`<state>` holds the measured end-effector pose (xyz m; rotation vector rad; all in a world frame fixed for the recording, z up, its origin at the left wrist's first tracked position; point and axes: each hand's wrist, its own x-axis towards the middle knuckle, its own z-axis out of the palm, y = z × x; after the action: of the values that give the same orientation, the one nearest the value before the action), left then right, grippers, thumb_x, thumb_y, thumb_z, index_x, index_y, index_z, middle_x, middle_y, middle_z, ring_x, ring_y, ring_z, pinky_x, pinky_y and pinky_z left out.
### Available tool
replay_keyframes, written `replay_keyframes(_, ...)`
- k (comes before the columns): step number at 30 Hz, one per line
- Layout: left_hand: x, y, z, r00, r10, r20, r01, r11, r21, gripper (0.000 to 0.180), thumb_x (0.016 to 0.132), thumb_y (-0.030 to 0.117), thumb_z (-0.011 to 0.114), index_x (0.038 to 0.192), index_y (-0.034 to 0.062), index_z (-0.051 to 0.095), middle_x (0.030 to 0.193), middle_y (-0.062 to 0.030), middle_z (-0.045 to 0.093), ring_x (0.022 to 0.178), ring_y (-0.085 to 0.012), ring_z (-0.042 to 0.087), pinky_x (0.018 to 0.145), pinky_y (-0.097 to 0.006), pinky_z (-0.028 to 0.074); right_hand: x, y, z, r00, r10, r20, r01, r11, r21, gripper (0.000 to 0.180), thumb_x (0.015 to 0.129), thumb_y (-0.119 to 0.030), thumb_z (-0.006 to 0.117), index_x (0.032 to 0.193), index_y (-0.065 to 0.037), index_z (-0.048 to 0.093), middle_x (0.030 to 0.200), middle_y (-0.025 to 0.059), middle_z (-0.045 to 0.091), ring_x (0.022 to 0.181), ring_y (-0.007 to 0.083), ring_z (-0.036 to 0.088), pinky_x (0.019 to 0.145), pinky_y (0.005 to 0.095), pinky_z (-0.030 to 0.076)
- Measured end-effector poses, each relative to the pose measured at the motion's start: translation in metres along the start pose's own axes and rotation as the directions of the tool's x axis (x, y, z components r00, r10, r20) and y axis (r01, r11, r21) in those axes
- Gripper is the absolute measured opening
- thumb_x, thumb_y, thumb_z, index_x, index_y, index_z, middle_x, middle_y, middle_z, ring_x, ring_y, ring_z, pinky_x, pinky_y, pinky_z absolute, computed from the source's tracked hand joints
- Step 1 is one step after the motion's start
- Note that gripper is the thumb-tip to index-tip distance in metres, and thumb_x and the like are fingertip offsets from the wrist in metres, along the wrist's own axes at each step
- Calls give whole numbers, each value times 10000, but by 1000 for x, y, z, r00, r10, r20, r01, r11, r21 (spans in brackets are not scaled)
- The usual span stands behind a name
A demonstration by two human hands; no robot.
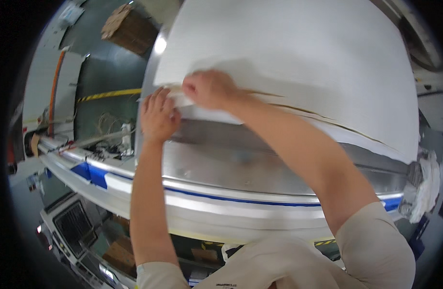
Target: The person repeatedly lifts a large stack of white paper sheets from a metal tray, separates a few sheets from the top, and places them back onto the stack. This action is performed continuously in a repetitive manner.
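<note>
A wide white sheet (298,53) covers most of a metal table, its near edge lifted in loose folds with thin brownish lines along them. At the sheet's near left corner, my left hand (159,115) lies with its fingers stretched forward onto the edge and the thumb apart. Just right of it, my right hand (211,89) is closed like a fist, low over the sheet's edge. Whatever is between its fingers is hidden. My right forearm crosses over the folded edge.
Bare metal tabletop (240,164) shows between the sheet and a white rail with a blue stripe (231,200). A crumpled white bundle (423,188) sits at the right end. A cardboard box (130,29) stands on the floor at far left, beyond yellow-black tape (108,95).
</note>
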<state>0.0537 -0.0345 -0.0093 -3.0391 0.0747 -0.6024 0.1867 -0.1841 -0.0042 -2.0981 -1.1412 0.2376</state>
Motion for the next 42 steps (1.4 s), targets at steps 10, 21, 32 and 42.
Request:
replay_keyframes(10, 35, 21, -37, 762, -118, 637, -41, 972, 230, 493, 704, 107, 637, 1181, 129, 515, 1136, -92, 567, 1045, -280, 559, 924, -432, 384, -296, 141, -200, 861, 392, -323, -503, 570, -650, 408, 913, -393, 460, 672, -152, 684, 667, 73, 652, 673, 277, 628, 780, 450, 453)
replay_keyframes(21, 41, -22, 33, 623, -404, 669, 139, 900, 413, 286, 928, 157, 396, 1080, 106, 633, 970, -148, 645, 909, -323, 607, 772, -406, 489, -529, 313, -436, 573, 698, -430, -736, 207, -644, 574, 955, -448, 314, 760, -71, 701, 762, 142, 671, 782, 309, 634, 979, 455, 354)
replay_keyframes(32, -7, -90, 44, 534, -364, 763, -113, 864, 490, 282, 926, 126, 429, 1154, 49, 577, 1154, -144, 587, 1092, -298, 523, 886, -380, 424, -616, 395, -536, 341, 876, -341, -653, -40, -756, 578, 974, -477, 212, 1080, -102, 639, 1088, 148, 637, 1009, 317, 605, 1008, 416, 358)
replay_keyframes(42, 7, 35, 15, 857, -465, 224, 399, 872, 283, 363, 805, 11, 505, 1165, 51, 497, 1266, -159, 462, 1176, -348, 443, 991, -427, 388, -693, 402, -500, 353, 806, -475, -759, -50, -649, 446, 996, -354, 311, 1307, -91, 494, 1312, 91, 521, 1209, 257, 489, 1002, 353, 386)
